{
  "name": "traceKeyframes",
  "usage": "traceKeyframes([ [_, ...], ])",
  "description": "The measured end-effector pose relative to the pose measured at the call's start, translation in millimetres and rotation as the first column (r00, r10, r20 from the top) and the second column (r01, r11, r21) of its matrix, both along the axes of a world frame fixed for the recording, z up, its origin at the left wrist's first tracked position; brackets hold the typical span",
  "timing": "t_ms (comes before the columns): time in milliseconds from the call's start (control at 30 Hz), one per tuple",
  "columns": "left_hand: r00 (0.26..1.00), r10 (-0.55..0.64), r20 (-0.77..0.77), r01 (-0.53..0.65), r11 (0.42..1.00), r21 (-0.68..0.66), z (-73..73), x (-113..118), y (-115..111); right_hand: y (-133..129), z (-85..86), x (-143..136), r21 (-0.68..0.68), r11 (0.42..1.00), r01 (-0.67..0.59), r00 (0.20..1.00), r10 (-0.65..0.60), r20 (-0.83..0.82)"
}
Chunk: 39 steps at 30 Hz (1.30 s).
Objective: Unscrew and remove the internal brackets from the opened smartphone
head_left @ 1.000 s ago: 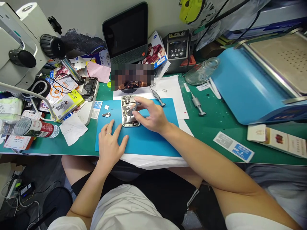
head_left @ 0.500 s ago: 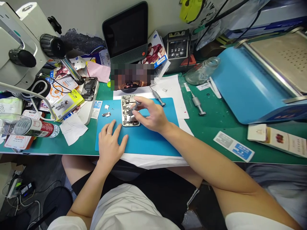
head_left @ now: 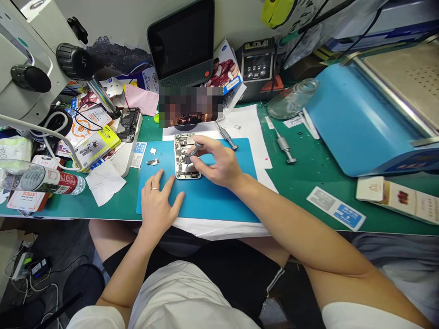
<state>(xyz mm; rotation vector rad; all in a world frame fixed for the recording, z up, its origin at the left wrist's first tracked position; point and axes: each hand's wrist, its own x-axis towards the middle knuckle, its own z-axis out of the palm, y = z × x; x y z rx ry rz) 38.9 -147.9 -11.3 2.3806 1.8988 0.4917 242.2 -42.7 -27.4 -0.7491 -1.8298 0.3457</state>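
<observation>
An opened phone [head_left: 180,170] with its inner parts bare lies on a blue mat [head_left: 206,205]. My right hand [head_left: 219,162] pinches a grey screwdriver [head_left: 196,150] tilted over the phone's middle; its tip is too small to make out. Flat on the mat, fingers spread, my left hand [head_left: 158,201] rests just left of the phone's lower edge and holds nothing. Beyond its fingertips are a small metal phone part [head_left: 152,161], a silvery plate [head_left: 153,151] and tiny bits.
Two more screwdrivers, one behind the mat [head_left: 227,137] and one to the right [head_left: 284,147], lie on the bench. A bottle [head_left: 51,179], boxes and a microscope [head_left: 73,61] crowd the left. A blue machine [head_left: 339,123] and glass jar [head_left: 291,100] stand right.
The view has shifted very slightly. Both hands keep nearly the same places, and the screwdriver stays over the phone in my right hand.
</observation>
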Motion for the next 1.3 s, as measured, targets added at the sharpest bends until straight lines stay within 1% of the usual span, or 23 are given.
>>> traceKeyframes([
  [100,1.000,0.001,0.020,-0.001,1.000,0.004,-0.2,0.0,0.1,0.2,0.0,-0.5,0.026,1.000,0.003,1.000,-0.003,-0.010],
  [200,0.999,-0.006,0.043,0.006,1.000,0.006,-0.4,-0.2,0.4,0.3,-0.9,-0.6,0.011,1.000,0.013,1.000,-0.013,0.007],
  [300,0.999,-0.024,0.045,0.024,1.000,0.004,0.1,-0.6,0.1,0.9,-0.6,1.6,0.022,0.999,0.048,0.999,-0.048,0.017],
  [400,0.998,-0.055,0.035,0.054,0.999,0.005,1.1,-0.9,-0.8,2.9,2.4,7.6,0.038,0.990,0.138,0.990,-0.139,0.024],
  [500,0.997,-0.072,0.016,0.072,0.997,0.004,1.6,-1.1,-1.7,6.6,7.1,15.5,-0.014,0.965,0.262,0.965,-0.262,-0.004],
  [567,0.997,-0.071,0.005,0.071,0.997,-0.001,1.6,-1.1,-2.2,9.2,9.7,19.7,-0.032,0.952,0.305,0.952,-0.306,-0.026],
  [667,0.997,-0.073,-0.001,0.073,0.997,-0.010,1.6,-1.1,-2.7,12.2,11.8,23.0,-0.028,0.948,0.317,0.948,-0.318,-0.013],
  [800,0.996,-0.083,-0.016,0.083,0.996,-0.028,2.5,-0.9,-2.1,15.9,13.4,26.8,0.009,0.952,0.306,0.949,-0.306,0.076],
  [900,0.994,-0.101,-0.048,0.099,0.994,-0.051,3.1,-0.5,-0.8,19.5,15.5,32.8,0.032,0.966,0.258,0.943,-0.259,0.208],
  [967,0.992,-0.112,-0.066,0.108,0.992,-0.060,3.0,-0.3,0.2,21.5,18.2,38.1,0.028,0.982,0.186,0.915,-0.183,0.360],
  [1033,0.991,-0.115,-0.072,0.111,0.992,-0.060,2.7,-0.1,0.9,22.3,22.1,43.3,0.003,0.993,0.122,0.851,-0.106,0.514],
  [1100,0.991,-0.113,-0.074,0.109,0.992,-0.064,2.6,-0.1,1.3,22.2,26.5,47.6,-0.043,0.995,0.091,0.778,-0.044,0.627],
  [1200,0.991,-0.109,-0.074,0.103,0.992,-0.074,3.3,0.2,1.6,22.4,30.4,51.6,-0.143,0.988,0.063,0.707,0.057,0.705],
  [1300,0.992,-0.105,-0.069,0.100,0.993,-0.070,3.6,0.7,1.8,24.9,28.6,53.3,-0.230,0.973,0.013,0.677,0.161,0.718],
])
